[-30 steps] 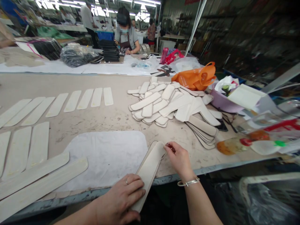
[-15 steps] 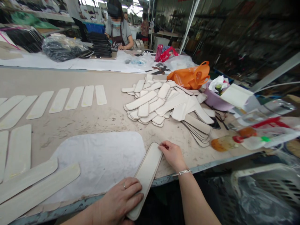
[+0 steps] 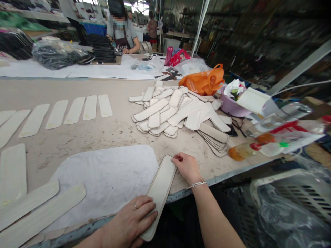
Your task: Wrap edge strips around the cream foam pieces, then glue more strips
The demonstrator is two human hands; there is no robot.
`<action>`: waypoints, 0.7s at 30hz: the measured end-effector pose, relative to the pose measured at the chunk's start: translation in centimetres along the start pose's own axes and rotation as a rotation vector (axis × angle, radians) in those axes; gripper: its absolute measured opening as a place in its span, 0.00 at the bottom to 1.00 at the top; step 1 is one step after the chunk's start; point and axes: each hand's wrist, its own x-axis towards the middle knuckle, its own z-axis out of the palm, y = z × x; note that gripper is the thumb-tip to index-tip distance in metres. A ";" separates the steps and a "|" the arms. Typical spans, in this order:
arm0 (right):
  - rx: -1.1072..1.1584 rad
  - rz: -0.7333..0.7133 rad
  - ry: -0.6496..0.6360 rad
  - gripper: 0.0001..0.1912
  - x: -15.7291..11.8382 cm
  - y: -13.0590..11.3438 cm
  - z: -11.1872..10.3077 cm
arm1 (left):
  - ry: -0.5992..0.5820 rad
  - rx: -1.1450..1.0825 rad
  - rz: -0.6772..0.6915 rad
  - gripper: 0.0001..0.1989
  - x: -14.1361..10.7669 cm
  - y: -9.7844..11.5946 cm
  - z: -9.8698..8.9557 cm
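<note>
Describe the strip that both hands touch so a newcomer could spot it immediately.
On the beige table, find the white sheet near the front edge. At its right end, a pale strip juts past that edge. Only this strip has the left hand and right hand on it.

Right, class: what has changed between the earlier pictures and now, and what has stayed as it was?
The top strip, first askew over another, has moved left across it, so a single outline now shows. The view has swung right, shifting the scene left in the picture. Neither hand let go: the left hand stays on the strip's near part, the right hand at its far right corner. The pile lies unchanged.
</note>
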 end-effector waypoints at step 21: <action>-0.175 -0.797 -0.299 0.29 -8.0 -4.3 1.6 | 0.159 0.135 0.161 0.22 -0.3 -2.5 3.2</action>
